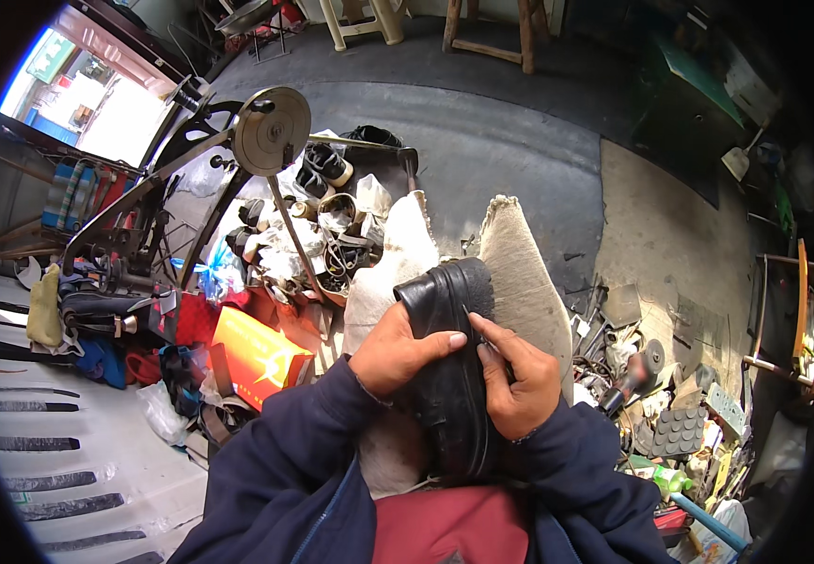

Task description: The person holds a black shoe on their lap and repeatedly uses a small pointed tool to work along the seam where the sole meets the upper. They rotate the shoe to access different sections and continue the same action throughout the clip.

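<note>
A black shoe [454, 376] stands sole-outward on my lap, over a pale hide apron [520, 273] that covers my knees. My left hand [398, 350] grips the shoe's upper left side, thumb pressed across the sole. My right hand [517, 374] rests on the right edge of the sole and pinches a thin needle-like tool [471, 320] whose tip touches the sole's rim. Both forearms are in dark blue sleeves.
A hand-crank stitching machine with a round wheel [271, 130] stands at the left. Behind it is a pile of shoes and scraps [318, 226]. An orange box [255, 352] lies beside my left arm. Tools and a black rubber pad [678, 430] litter the floor at right.
</note>
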The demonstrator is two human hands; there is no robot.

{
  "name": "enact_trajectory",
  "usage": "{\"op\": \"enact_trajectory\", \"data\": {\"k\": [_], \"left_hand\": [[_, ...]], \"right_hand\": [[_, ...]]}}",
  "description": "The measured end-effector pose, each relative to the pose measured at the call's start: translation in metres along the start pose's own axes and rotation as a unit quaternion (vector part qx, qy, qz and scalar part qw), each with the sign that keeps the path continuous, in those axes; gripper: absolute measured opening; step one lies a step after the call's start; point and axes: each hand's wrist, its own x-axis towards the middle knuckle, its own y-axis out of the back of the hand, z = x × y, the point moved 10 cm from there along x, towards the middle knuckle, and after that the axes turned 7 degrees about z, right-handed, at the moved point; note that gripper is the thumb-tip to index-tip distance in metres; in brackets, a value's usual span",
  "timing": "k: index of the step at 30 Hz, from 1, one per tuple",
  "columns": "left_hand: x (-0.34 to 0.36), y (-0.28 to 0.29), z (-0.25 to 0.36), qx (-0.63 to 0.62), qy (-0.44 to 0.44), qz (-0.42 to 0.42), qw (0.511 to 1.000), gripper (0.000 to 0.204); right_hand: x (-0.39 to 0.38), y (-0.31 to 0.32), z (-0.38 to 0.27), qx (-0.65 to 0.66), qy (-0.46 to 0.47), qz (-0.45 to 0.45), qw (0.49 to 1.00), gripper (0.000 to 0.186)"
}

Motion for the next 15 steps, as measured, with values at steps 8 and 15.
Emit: {"op": "enact_trajectory", "data": {"k": [8,15], "left_hand": [[-0.004,0.001,0.000,-0.019,-0.004,0.012,1.000,0.049],[-0.006,-0.002,-0.001,-0.022,0.025,0.008,0.999,0.049]], "right_hand": [[-0.011,0.001,-0.004,-0.056,0.057,0.005,0.997,0.039],[-0.018,-0.011,0.049,0.285,-0.307,-0.103,0.902,0.036]]}}
